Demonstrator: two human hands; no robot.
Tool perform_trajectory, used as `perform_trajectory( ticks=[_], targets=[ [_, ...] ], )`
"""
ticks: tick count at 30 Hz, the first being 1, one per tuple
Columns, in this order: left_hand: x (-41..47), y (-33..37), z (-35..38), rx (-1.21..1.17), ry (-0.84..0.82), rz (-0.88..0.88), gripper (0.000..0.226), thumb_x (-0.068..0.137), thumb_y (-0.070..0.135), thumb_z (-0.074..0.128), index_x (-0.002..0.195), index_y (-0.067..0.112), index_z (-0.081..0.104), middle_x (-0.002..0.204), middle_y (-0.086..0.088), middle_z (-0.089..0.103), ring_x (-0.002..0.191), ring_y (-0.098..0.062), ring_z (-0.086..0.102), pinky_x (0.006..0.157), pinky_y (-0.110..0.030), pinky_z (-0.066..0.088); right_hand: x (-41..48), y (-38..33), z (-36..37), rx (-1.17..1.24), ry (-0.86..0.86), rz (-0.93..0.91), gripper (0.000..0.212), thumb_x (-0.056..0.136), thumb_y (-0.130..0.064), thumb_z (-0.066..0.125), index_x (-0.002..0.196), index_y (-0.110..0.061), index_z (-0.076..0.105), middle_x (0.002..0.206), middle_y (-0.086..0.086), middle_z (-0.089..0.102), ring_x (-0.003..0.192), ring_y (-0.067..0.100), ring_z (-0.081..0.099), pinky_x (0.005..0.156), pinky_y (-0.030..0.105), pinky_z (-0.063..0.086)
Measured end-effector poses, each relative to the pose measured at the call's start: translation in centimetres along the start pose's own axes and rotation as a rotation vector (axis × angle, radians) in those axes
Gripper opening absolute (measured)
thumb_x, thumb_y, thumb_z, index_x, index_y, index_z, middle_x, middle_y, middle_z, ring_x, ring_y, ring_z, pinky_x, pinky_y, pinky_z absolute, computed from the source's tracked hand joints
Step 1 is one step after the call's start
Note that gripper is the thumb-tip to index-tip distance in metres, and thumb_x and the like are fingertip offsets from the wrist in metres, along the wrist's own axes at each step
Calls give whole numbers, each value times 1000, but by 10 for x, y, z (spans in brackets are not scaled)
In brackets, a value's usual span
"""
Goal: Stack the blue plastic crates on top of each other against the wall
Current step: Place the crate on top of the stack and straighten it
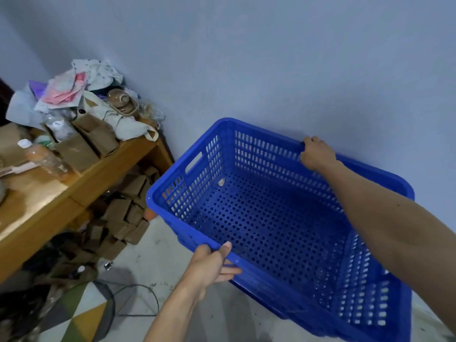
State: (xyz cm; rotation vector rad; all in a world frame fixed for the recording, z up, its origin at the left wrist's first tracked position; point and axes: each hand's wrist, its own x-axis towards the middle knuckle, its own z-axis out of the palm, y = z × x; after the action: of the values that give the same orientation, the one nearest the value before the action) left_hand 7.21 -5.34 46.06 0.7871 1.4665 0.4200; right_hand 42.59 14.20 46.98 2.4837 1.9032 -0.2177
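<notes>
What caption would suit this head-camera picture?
Both hands, left and right, grip a blue crate by the wall.

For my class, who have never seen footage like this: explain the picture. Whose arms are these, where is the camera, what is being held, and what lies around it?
There is one picture, from a wide-angle camera worn on a person's head, looking forward and down. The two bare arms are that person's own; no machine is involved. The left hand grips the near rim of a blue plastic crate, thumb over the edge. The right hand holds the far rim, next to the pale blue wall. The crate is perforated and nearly empty: only a small pale scrap lies inside. Whether another crate sits beneath it is unclear. To the left stands a wooden table piled with brown boxes, cloth and a bottle. More brown boxes lie under it on the floor.
</notes>
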Motion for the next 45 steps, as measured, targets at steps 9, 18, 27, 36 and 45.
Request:
perform_trajectory(
  ticks=[9, 18, 27, 36, 45],
  targets=[
    [-10, 45, -33, 1322, 282, 496, 65, 76, 76, 58, 55, 18, 39, 54, -4, 55, 61, -21, 60, 55, -36, 47, -107, -31, -3, 161, -170, -87, 70, 97, -58, 40, 153, -19, 21, 160, 9, 22, 143, 31, 29, 113, 51, 32],
    [5, 63, -57, 1466, -217, 919, 46, 91, 50, 63, 126, 23, 53, 121, -1, 59, 106, -23, 58, 94, -42, 49, -275, -116, 15, 332, -212, 37, 75, 78, -85, 32, 116, -26, 58, 117, -1, 63, 100, 21, 60, 86, 43, 53],
    [20, 47, -72, 1813, -301, 978, 26, 102, 24, 51, 127, 15, 52, 103, -9, 64, 85, -28, 58, 80, -46, 52, -371, -118, 63, -55, -68, 194, 46, 99, -48, 41, 131, -15, 43, 123, 10, 54, 110, 30, 52, 95, 42, 41],
    [36, 41, -70, 1968, -87, 1042, 28, 101, 12, 50, 128, 10, 49, 99, -10, 68, 86, -27, 64, 71, -40, 53, -374, -97, 72, -140, -45, 261, 45, 97, -50, 44, 126, -16, 43, 122, 10, 54, 111, 32, 52, 97, 44, 40],
    [59, 59, -51, 2002, -97, 1089, 11, 100, 13, 52, 109, 12, 59, 79, -5, 54, 68, -23, 48, 70, -37, 49, -343, -76, 82, -152, 13, 277, 41, 96, -52, 48, 119, -19, 49, 95, 4, 64, 82, 25, 63, 81, 39, 48]
  ],
)
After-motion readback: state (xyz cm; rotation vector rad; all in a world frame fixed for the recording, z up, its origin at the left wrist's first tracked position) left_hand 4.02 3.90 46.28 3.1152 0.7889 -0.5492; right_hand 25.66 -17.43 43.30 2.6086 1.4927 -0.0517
